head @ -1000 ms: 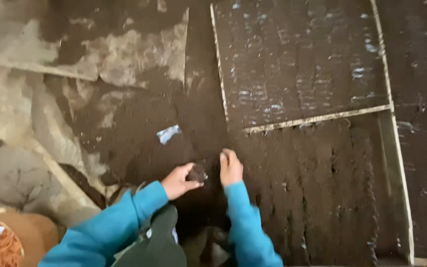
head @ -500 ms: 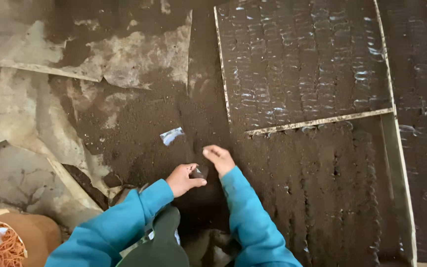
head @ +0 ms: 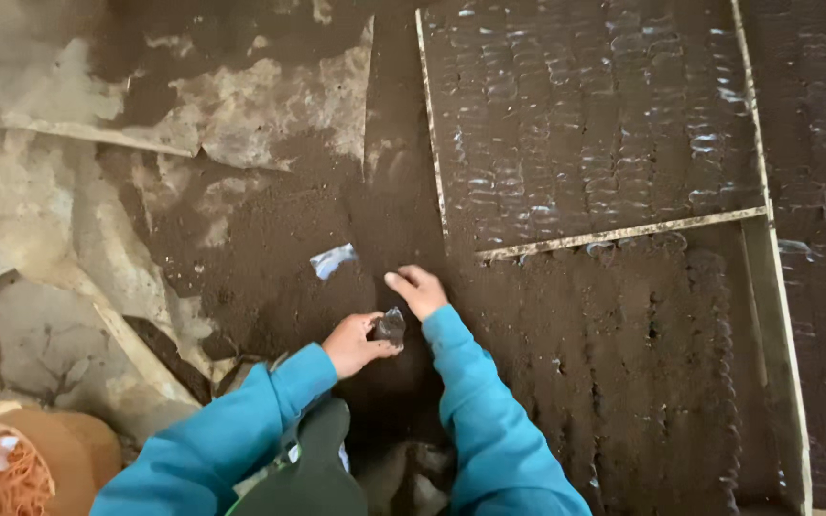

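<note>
Dark soil point(head: 270, 248) covers most of the ground, spread over pale, torn sheeting point(head: 40, 201) on the left. To the right lie two framed beds: the far bed point(head: 595, 115) is packed with rows of small soil-filled plastic bags, too many and too glinting to count, and the near bed point(head: 623, 382) is darker, its rows hard to make out. Two pale wooden slats show clearly, one cross slat point(head: 623, 234) between the beds and one long slat point(head: 776, 363) along the right side. A brown basket point(head: 21, 459) is cut off at the near left corner. One loose scrap of clear plastic point(head: 333, 260) lies on the soil, just left of the hands. The left hand point(head: 356, 342) is clamped on one small clear bag point(head: 391, 328), pinched at its fingertips. The right hand point(head: 420, 290) rests just beyond the bag, fingers spread loosely over the soil, holding nothing. Both blue sleeves run off the near edge.
</note>
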